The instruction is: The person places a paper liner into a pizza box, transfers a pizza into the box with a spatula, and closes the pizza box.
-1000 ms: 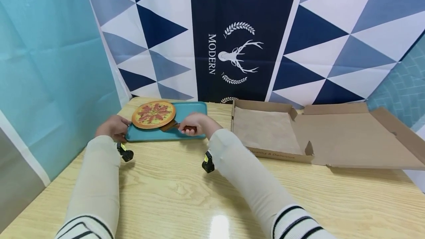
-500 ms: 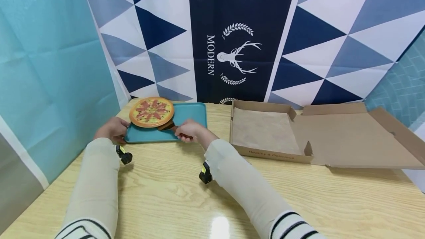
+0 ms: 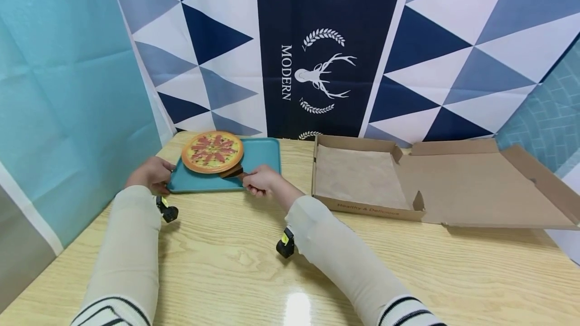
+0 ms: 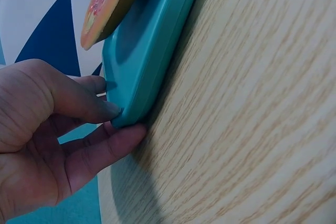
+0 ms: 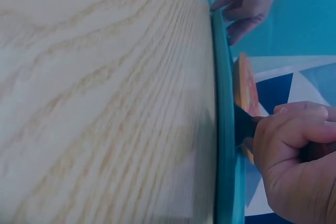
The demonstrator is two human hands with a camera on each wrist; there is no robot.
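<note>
A round pizza (image 3: 213, 152) with red and yellow topping lies on the blade of a pizza server (image 3: 232, 170) over the teal tray (image 3: 265, 152). My right hand (image 3: 262, 180) grips the server's handle at the tray's front edge, fingers curled round it. In the left wrist view, a gap shows between the underside of the pizza (image 4: 113, 11) and the tray (image 4: 139, 72). My left hand (image 3: 151, 175) pinches the tray's near left corner between thumb and fingers. The right wrist view shows the server's dark blade (image 5: 243, 124) going under the pizza (image 5: 245, 85).
An open cardboard pizza box (image 3: 369, 210) stands right of the tray, lined with brown paper (image 3: 360, 175). Its lid (image 3: 480, 185) lies unfolded to the right. A patterned curtain (image 3: 226, 39) hangs behind the wooden table (image 3: 217, 255), and a teal one (image 3: 81, 89) on the left.
The pizza on the server has shifted left, then back right over the tray. My right hand has come slightly nearer the tray's front edge. My left hand keeps its hold on the corner.
</note>
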